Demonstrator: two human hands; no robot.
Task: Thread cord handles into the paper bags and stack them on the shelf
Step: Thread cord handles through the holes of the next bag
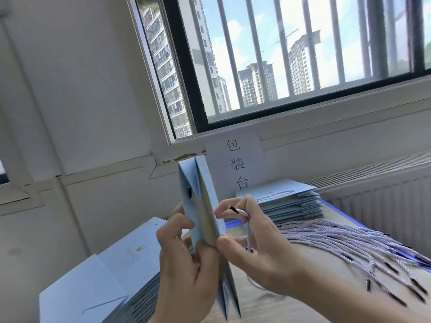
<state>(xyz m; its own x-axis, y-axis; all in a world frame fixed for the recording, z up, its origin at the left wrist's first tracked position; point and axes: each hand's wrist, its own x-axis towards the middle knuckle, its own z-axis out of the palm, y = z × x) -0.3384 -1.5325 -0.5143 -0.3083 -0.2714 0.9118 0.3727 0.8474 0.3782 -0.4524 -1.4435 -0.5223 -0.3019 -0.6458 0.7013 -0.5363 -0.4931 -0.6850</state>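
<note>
Bag [202, 206]: upright, edge-on, right between the two grips.
Left grip [184, 255]: fingers curled round the bag's lower half.
Right grip [254, 241]: pinching the cord [236, 210] tip, just beside the bag.

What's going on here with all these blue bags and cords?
A person is working on a pale blue paper bag. The left hand holds it folded, on edge, while the right hand pinches a cord by its dark tip beside it. Loose cords fan over the table; a far stack of bags lies behind, a near stack at lower left.
</note>
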